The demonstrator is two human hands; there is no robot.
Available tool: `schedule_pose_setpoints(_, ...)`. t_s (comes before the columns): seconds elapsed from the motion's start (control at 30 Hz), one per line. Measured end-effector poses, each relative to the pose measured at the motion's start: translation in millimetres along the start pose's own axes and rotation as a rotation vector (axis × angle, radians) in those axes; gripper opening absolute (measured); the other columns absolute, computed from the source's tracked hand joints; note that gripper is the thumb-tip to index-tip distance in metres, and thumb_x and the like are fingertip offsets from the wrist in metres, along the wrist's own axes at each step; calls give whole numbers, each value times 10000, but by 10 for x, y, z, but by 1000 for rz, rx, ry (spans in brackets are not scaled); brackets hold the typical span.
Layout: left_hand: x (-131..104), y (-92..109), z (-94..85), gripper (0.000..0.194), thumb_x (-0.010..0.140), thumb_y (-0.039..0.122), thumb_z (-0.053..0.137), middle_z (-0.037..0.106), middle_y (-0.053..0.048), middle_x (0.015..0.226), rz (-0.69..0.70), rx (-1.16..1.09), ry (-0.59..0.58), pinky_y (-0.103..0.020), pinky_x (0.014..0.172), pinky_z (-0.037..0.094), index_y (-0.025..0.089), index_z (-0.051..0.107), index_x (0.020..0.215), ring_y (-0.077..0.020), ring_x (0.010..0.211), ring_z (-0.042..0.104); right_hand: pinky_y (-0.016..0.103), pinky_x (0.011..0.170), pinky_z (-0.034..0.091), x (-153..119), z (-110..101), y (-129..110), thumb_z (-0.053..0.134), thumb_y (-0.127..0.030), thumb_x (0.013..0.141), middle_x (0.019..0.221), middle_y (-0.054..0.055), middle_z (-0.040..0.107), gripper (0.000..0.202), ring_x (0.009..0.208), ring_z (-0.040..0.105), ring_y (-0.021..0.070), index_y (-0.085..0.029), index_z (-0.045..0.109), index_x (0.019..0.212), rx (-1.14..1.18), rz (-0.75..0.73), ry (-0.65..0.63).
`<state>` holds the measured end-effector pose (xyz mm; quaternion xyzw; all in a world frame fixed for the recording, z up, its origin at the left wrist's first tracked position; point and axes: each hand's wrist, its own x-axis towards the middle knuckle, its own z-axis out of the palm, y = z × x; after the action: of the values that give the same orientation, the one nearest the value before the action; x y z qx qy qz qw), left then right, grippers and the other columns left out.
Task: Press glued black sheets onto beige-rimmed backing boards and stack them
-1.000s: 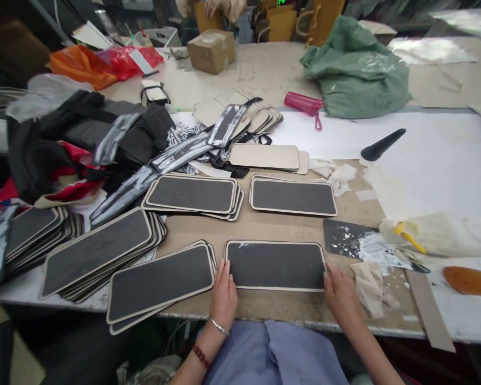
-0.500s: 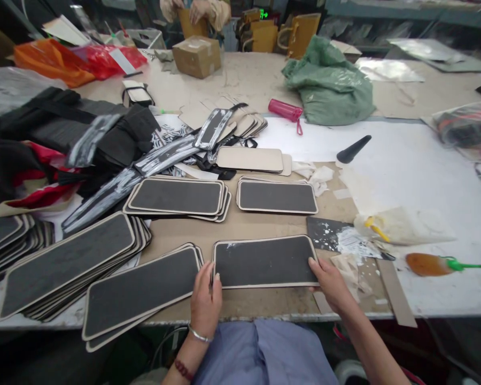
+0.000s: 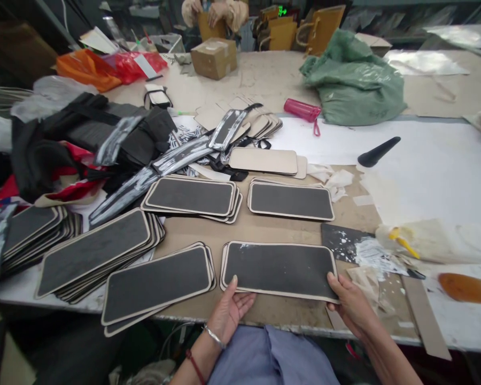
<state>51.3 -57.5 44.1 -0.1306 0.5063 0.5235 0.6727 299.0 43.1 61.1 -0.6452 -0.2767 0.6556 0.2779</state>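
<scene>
You hold the black rounded-corner panel with tan cardboard border [image 3: 279, 270] at the table's [image 3: 264, 313] near edge: left hand [image 3: 229, 310] slipped under its end, right hand [image 3: 350, 302] pinching the other. Finished-looking stacks [image 3: 190, 197] lie behind; bare tan cardboard pieces [image 3: 263, 159] look unprocessed.

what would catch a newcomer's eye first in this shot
Probably the many stacks of dark rounded panels with tan borders, fanned over the near left of the worktable. At the near edge, the left hand and right hand grip the two ends of one small stack of panels. Farther back, a green sack and a pink bottle stand out by colour.
</scene>
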Motion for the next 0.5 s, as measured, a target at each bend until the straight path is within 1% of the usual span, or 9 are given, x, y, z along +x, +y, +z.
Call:
schedule_pose_setpoints(0.03,-6,25,5,311,785,381,631,684,-159,824,12,-10,29,-285,756,535,85,587,870,-210,794,665,192,338,362,-6,7,-2,670,-434,620,549,-25,517,283,462,462,106,-196,540,699,-9,8,7)
schedule_pose_setpoints(0.07,-14,45,14,294,797,359,620,684,-166,835,5,-10,31,-285,752,537,79,584,879,-214,801,666,195,338,364,-19,22,-17,665,-440,622,544,-25,516,283,461,464,109,-199,536,695,-13,9,11)
schedule_pose_setpoints(0.13,-20,61,36,286,804,346,612,680,-190,870,-52,5,-7,-293,749,541,67,583,860,-233,824,665,198,336,364,-70,73,-86,662,-460,618,538,-28,507,300,465,463,114,-203,525,690,-15,-9,7)
schedule_pose_setpoints(0.2,-2,50,55,292,818,350,592,677,-199,885,-97,18,-36,-293,740,542,60,590,848,-238,829,665,202,333,367,-150,142,-203,657,-487,615,537,-33,493,322,476,462,121,-206,522,695,-41,-51,1)
schedule_pose_setpoints(0.3,53,8,61,276,821,325,590,681,-181,891,-87,47,-61,-285,719,540,55,610,877,-224,813,666,222,353,404,-303,266,-421,624,-524,646,526,-31,489,332,477,472,134,-208,533,696,-172,-153,-6)
schedule_pose_setpoints(0.37,70,-21,71,253,773,279,653,683,-174,898,-121,112,-146,-284,711,535,54,621,883,-221,797,668,238,378,430,-400,369,-553,594,-539,677,516,-25,508,336,457,482,139,-206,550,698,-272,-228,-31)
schedule_pose_setpoints(0.43,58,-47,119,276,716,258,710,684,-174,901,-189,199,-297,-285,691,527,65,626,893,-221,765,671,245,381,435,-472,497,-647,565,-548,703,526,-17,537,347,445,497,145,-204,583,743,-334,-269,-81)
schedule_pose_setpoints(0.5,34,-76,217,316,705,290,719,677,-177,948,-240,265,-449,-283,679,515,88,629,931,-220,755,672,247,380,434,-519,641,-697,529,-552,735,538,-13,560,361,437,504,148,-207,612,799,-380,-316,-122)
